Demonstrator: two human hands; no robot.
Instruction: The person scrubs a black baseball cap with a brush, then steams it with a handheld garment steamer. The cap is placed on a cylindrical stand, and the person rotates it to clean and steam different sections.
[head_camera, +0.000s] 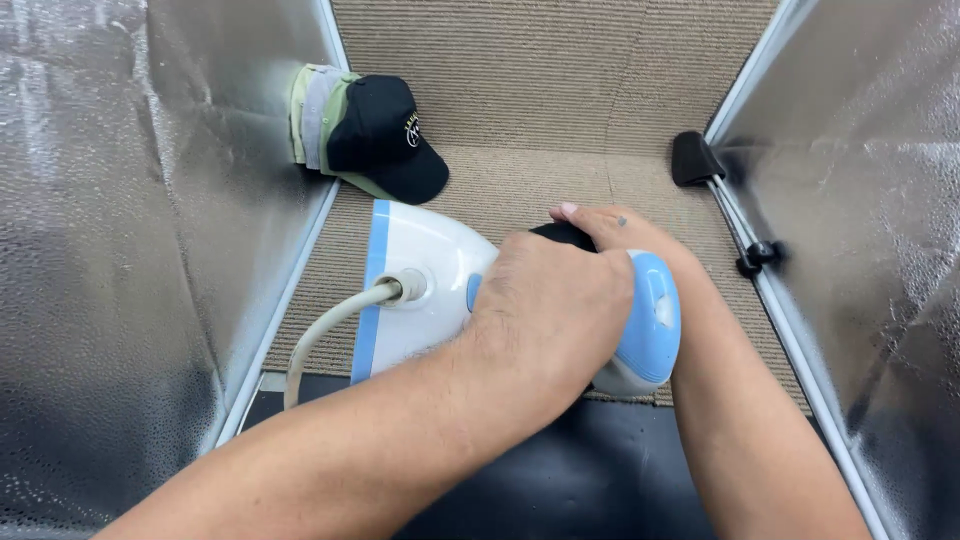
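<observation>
A: Status on the steamer (420, 290)?

B: White-and-blue handheld garment steamer, lying on the tan ribbed carpet (540, 90) between two silver foil-lined panels. Cream cord (330, 330) runs out of its back end toward the lower left.

A: Hands?

B: Both on it. Left hand (550, 320) is wrapped over the top of the body, fingers closed around it. Right hand (610, 228) reaches in from the far side, fingers curled onto a black part at the head; can't tell what that part is, the left hand covers most of it.

A: Any caps done?

B: Looks like none in hand. Stack of caps (370, 135), black one on top with green and grey under it, sits well apart by the left panel (120, 250), untouched by either hand. My read: handling the unit itself, not steaming. No steam visible.

A: Anything else in there?

B: Black clip (695, 158) at the right panel's (860, 200) frame. Dark mat (600, 480) under the forearms.
</observation>
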